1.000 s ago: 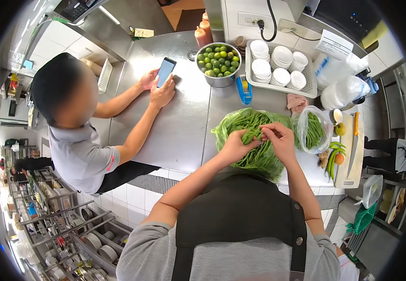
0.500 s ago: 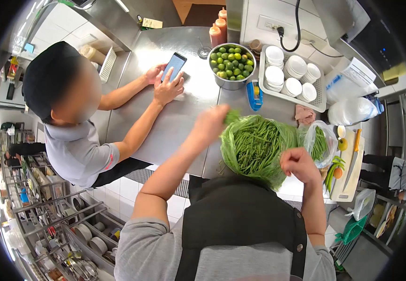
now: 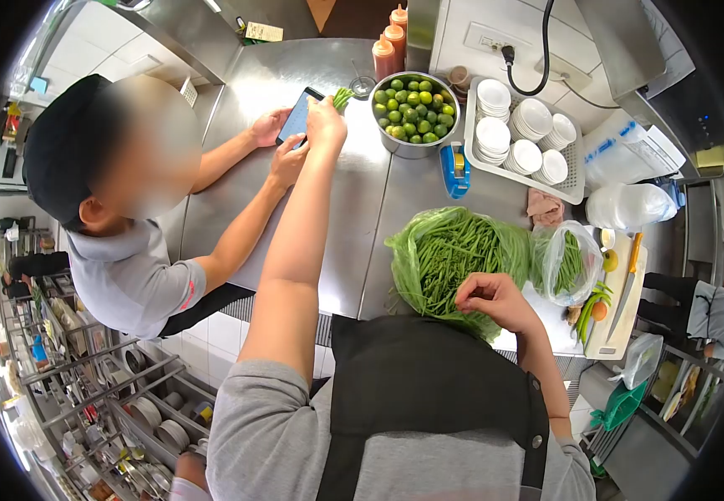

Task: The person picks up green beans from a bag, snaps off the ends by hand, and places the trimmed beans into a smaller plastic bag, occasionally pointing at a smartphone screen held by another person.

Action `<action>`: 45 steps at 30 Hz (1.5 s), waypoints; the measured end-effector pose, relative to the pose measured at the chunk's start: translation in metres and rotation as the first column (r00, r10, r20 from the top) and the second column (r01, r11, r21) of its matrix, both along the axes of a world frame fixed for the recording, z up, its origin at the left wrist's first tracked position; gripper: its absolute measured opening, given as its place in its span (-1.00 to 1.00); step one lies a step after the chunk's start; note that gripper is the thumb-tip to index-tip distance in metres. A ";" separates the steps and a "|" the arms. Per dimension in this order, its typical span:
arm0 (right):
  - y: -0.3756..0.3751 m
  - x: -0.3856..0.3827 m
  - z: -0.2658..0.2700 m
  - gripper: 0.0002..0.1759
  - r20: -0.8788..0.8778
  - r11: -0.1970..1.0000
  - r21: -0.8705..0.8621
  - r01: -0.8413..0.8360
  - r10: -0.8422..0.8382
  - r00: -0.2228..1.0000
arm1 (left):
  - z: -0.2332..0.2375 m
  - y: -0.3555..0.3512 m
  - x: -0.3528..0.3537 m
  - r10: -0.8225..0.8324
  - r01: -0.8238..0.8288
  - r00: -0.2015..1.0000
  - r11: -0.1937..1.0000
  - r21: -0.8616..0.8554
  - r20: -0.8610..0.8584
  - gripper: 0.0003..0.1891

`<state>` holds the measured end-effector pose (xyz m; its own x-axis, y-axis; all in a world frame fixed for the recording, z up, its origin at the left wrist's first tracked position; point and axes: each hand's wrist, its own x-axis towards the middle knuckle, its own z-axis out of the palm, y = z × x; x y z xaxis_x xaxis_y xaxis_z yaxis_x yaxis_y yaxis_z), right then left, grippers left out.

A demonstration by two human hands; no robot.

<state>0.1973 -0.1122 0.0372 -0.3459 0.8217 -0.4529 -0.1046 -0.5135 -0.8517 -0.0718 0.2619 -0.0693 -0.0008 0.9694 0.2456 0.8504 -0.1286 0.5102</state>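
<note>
My left hand [image 3: 326, 127] is closed around a small bunch of green beans [image 3: 342, 98], their ends poking out past the fingers. It reaches out over the steel counter, fingertips at the top of a phone [image 3: 297, 119] that a co-worker holds in both hands. Below my right hand [image 3: 502, 302] lies a green plastic bag [image 3: 403, 250] heaped with long green beans [image 3: 462, 246]. That hand hovers over the bag's near right side with loosely curled fingers, and nothing shows in them. Right of it sits a clear bag [image 3: 537, 259] with more green beans.
A steel bowl of limes [image 3: 413, 144], a blue tape dispenser [image 3: 455, 171] and a tray of white cups [image 3: 579, 171] stand behind the bags. Sauce bottles [image 3: 384, 57] are at the back. A cutting board [image 3: 608, 341] with a knife [image 3: 626, 284] lies right. The co-worker [image 3: 132, 250] stands left.
My left hand has moved from the green bag's left edge, away and left to the co-worker's phone, with beans in it. My right hand has shifted slightly left over the bag.
</note>
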 end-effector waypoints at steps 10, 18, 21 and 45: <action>0.004 0.003 -0.012 -0.91 0.210 0.994 0.035 0.099 -0.104 0.972 | 0.017 -0.033 0.014 -0.095 0.099 0.992 0.994 0.043 -0.078 -0.65; -0.003 -0.009 -0.032 -0.88 0.621 0.928 0.344 -0.142 -0.111 0.776 | 0.006 -0.028 0.008 -0.054 0.051 0.992 0.998 -0.032 -0.118 -0.60; -0.007 -0.010 -0.030 -0.85 0.614 0.932 0.331 -0.147 -0.095 0.783 | 0.025 -0.058 0.020 -0.139 0.140 0.990 0.989 0.049 -0.015 -0.63; 0.037 -0.031 -0.007 -0.82 0.390 0.720 0.653 0.234 -0.585 0.711 | 0.111 -0.277 0.056 0.038 0.407 0.356 0.893 -0.192 0.934 -0.81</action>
<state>0.1666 -0.0752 0.0299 0.2471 0.9630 0.1078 0.3703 0.0089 -0.9289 -0.0153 -0.0150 0.0419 0.1881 0.9757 -0.1124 -0.1786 0.1465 0.9730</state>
